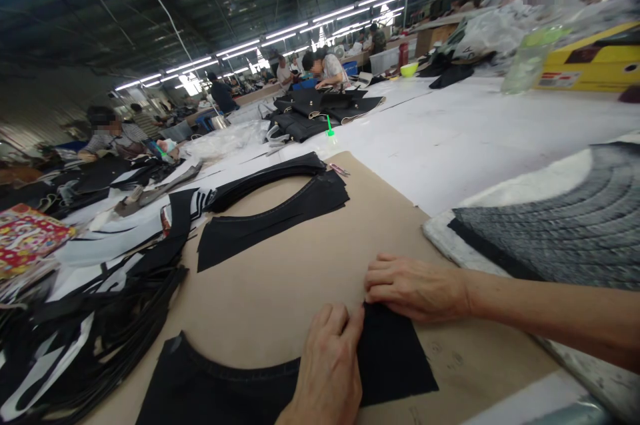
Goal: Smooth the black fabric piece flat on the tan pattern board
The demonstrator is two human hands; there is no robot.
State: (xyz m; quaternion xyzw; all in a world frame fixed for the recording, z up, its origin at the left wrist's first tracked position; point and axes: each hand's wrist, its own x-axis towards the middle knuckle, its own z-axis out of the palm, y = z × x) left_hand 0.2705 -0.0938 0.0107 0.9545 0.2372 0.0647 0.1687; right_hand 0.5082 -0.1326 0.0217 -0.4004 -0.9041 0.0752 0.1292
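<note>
A curved black fabric piece (pixel 395 358) lies on brown paper (pixel 260 308) in front of me. My left hand (pixel 330 358) rests on its middle, fingers pointing away and bent close together, thumb near the top edge. From the right, my right hand (pixel 415 288) reaches across to the piece's upper edge, its fingertips curled down there. The two hands nearly meet at that edge. Whatever my fingertips pinch is too small or hidden to make out. Farther up the paper sit more curved black pieces (pixel 275 208), several stacked, beside small pink-handled snips (pixel 339 170).
Black and white strips (pixel 125 305) heap up at the left. A stack of grey-black curved pieces (pixel 555 231) stands at the right. Beyond are a green-tipped bottle (pixel 331 134), black bag parts (pixel 315 108), a yellow box (pixel 590 65) and people at work.
</note>
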